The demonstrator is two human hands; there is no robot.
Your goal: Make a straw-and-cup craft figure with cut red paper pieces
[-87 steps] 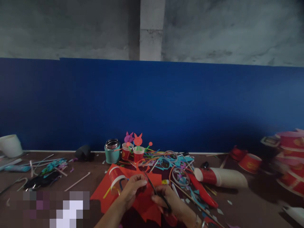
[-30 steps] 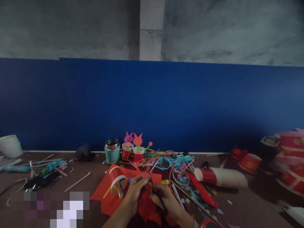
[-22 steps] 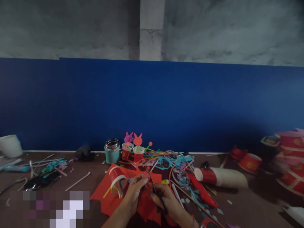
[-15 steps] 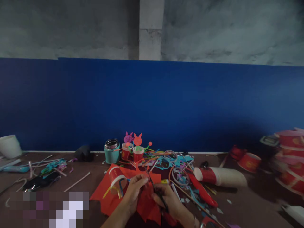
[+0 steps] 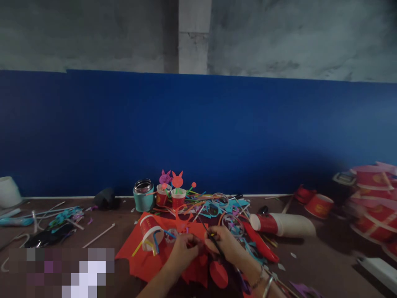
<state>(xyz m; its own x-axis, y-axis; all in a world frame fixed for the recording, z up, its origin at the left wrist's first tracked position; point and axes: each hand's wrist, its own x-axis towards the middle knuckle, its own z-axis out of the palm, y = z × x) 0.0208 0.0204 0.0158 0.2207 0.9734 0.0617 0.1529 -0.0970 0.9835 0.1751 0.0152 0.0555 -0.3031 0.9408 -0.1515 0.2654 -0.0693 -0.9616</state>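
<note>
My right hand (image 5: 223, 245) is closed on black-handled scissors (image 5: 214, 240), their blades pointing up and to the left. The fingers of my left hand (image 5: 185, 251) are pinched together just left of the scissors, on what looks like a small piece of red paper, mostly hidden by the fingertips. Beneath my hands lies a large sheet of red paper (image 5: 142, 265) with cut edges. A red paper disc (image 5: 218, 274) shows below my right hand. On the sheet, a red-and-white paper cup (image 5: 148, 225) lies tipped over, with bent coloured strips at its mouth.
Behind stand a teal metal jar (image 5: 144, 200) and two cups with cat-eared paper figures (image 5: 178, 180). Coloured scraps and tape rolls (image 5: 233, 225) crowd the middle. To the right lie a red pouch-like thing (image 5: 262, 244), a stack of nested cups (image 5: 294, 225) and more red cups (image 5: 376, 207).
The view has shifted slightly. My right hand and the scissors have moved up and away from my left hand. The red disc beneath them now shows clearly.
</note>
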